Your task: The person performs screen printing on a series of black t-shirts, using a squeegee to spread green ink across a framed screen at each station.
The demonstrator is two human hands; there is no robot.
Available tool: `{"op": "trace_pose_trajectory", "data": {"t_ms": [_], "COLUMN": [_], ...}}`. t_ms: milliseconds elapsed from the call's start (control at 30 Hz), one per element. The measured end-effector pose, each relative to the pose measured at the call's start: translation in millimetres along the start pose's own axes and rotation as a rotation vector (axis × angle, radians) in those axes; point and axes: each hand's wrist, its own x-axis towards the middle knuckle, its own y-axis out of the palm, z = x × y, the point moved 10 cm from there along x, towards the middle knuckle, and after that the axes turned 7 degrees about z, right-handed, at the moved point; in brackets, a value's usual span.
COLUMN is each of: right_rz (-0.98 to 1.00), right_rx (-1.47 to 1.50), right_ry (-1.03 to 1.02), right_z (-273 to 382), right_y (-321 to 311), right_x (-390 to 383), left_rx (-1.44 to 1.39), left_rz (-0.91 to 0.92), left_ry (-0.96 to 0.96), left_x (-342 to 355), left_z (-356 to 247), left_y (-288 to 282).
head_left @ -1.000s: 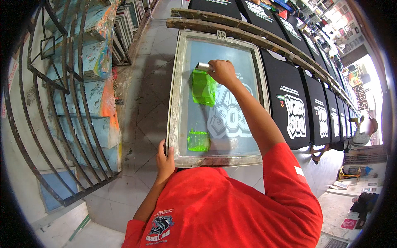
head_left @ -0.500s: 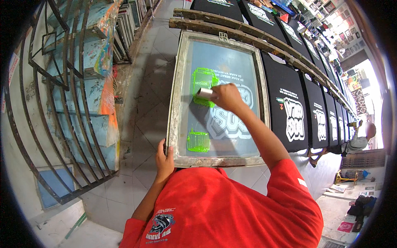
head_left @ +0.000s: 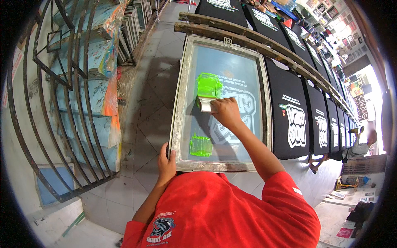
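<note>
A framed printing screen [head_left: 179, 109] with a pale blue-grey mesh lies in front of me, its near edge close to my red shirt. My right hand [head_left: 226, 112] is closed round a small pale squeegee [head_left: 204, 105], which rests on the mesh. Just beyond its blade sits a thick patch of bright green ink [head_left: 209, 84]. Nearer to me is a second, streaky green patch [head_left: 201, 145]. My left hand [head_left: 167, 165] grips the frame's left side by the near corner, its thumb on top and its fingers partly hidden. Faint white lettering shows through the mesh.
Black shirts [head_left: 275, 91] with white prints lie in rows to the right, along wooden rails [head_left: 206, 34]. Left of me are metal bars [head_left: 89, 189] before paint-stained shelves [head_left: 78, 99]. More screens [head_left: 128, 31] stand upright behind. Another person [head_left: 359, 146] is at far right.
My right hand has drawn the squeegee toward me over the upper patch, which now looks thicker and more solid green. My left hand keeps its hold on the frame. The view has shifted slightly.
</note>
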Motion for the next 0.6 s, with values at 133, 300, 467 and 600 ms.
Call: {"op": "trace_pose_trajectory", "data": {"t_ms": [133, 300, 467, 600], "right_rz": [0.123, -0.035, 0.146, 0.13], "right_rx": [-0.025, -0.036, -0.145, -0.133], "right_ry": [0.045, 0.045, 0.137, 0.06], "right_z": [-18.1, -59.4, -61.1, -27.2], "right_y": [-23.8, -14.6, 18.7, 14.5], "right_x": [37.3, 86.8, 81.7, 45.4], "left_rx": [-0.074, -0.052, -0.053, -0.073], "left_rz": [0.081, 0.135, 0.053, 0.019], "left_ry": [-0.115, -0.135, -0.08, -0.033], "left_x": [-0.9, 1.8, 1.2, -0.3], "left_z": [4.5, -0.8, -5.7, -0.8], "left_y": [4.7, 4.6, -0.9, -0.7]}}
